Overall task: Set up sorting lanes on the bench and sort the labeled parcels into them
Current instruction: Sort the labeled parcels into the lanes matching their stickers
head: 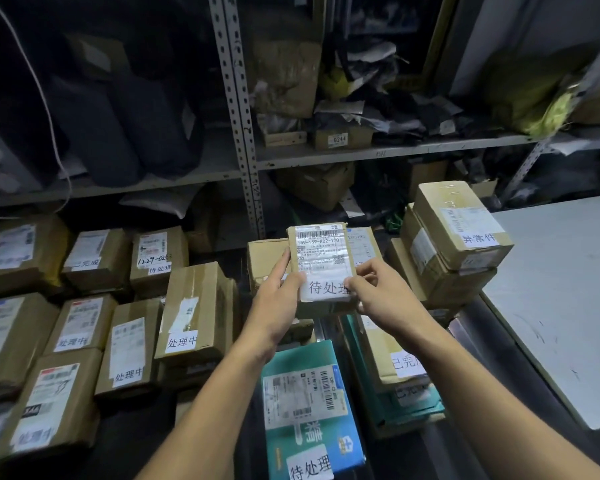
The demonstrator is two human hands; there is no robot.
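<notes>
I hold a small brown cardboard parcel [323, 265] upright in front of me, its shipping label and a white tag reading 待处理 facing me. My left hand [276, 289] grips its left edge and my right hand [378, 289] grips its lower right edge, thumb on the tag. Below it lies a teal box [309, 407] tagged 待处理. To the left stand several brown parcels [194, 306] tagged 处理中. On the right is a stack of boxes [458, 233] tagged 异常件.
A white bench top [561, 299] fills the right side. Metal shelving [246, 133] with bags and boxes rises behind the parcels. Flat parcels tagged 已完成 [402, 362] lie at the lower right, between the teal box and the bench.
</notes>
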